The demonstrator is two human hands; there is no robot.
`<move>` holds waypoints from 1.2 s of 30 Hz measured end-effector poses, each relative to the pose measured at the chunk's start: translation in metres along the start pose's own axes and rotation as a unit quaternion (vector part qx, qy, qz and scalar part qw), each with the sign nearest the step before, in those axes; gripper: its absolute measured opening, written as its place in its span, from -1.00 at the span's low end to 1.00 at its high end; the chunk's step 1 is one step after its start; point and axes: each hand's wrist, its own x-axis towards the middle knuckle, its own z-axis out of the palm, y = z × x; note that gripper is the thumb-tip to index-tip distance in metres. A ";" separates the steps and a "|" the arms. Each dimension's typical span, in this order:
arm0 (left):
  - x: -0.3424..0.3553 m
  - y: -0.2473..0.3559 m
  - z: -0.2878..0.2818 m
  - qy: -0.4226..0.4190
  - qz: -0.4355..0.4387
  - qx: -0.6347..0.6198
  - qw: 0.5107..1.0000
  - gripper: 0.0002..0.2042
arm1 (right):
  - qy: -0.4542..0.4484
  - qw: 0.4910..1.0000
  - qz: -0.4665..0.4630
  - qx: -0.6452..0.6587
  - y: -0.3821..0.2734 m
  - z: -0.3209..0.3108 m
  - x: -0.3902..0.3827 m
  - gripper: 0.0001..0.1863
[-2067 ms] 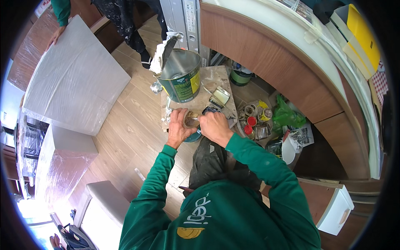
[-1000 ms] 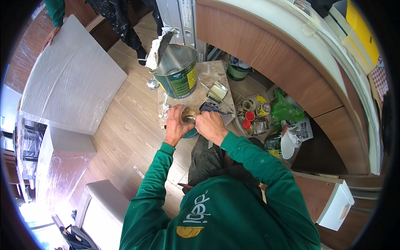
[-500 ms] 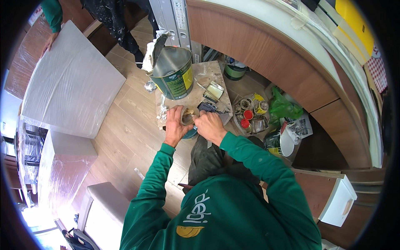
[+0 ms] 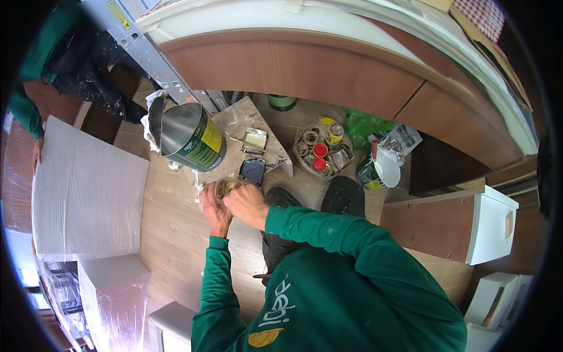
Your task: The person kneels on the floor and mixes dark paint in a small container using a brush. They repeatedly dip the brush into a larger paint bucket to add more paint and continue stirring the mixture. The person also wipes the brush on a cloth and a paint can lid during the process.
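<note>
My left hand (image 4: pixel 214 209) is wrapped around the side of a small round tub (image 4: pixel 225 186) with something brownish inside. My right hand (image 4: pixel 246 205) is closed, its fingers pressed together at the tub's near right rim; what they grip there is hidden. The tub is at the near edge of a paint-stained board (image 4: pixel 234 117). Just beyond my hands on the board lies a dark, flat, square piece (image 4: pixel 252 171). Behind it is a small tray (image 4: pixel 255 139) with a pale yellowish surface. A large green and yellow paint can (image 4: pixel 202 144) stands open to the left, its lid bent up.
A cluster of small jars and tins (image 4: pixel 319 149) sits right of the board, near a green plastic bag (image 4: pixel 363 126) and a paint bucket (image 4: pixel 378 171). A metal ladder (image 4: pixel 141 47) rises behind the can. At left, a co-worker's hand (image 4: pixel 38 149) touches a plastic-wrapped panel (image 4: pixel 88 193).
My view has turned to the right, so the board, can and hands appear farther left. Both hands stay at the tub. More of the co-worker now shows at the upper left.
</note>
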 end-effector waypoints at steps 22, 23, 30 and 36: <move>0.011 -0.035 0.016 -0.004 -0.002 -0.012 1.000 -0.47 | 0.087 0.968 0.022 0.234 0.012 0.003 0.004 -0.75; 0.013 -0.031 0.015 -0.006 -0.010 -0.015 1.000 -0.49 | 0.087 0.969 0.024 0.231 0.013 0.001 0.008 -0.74; 0.006 -0.028 0.002 -0.015 -0.046 -0.042 0.998 -0.38 | 0.086 0.961 0.034 0.261 0.009 0.005 0.007 -0.73; -0.003 -0.015 0.003 -0.022 -0.091 0.039 0.995 -0.35 | 0.059 0.967 0.038 0.243 0.011 -0.008 0.001 -0.73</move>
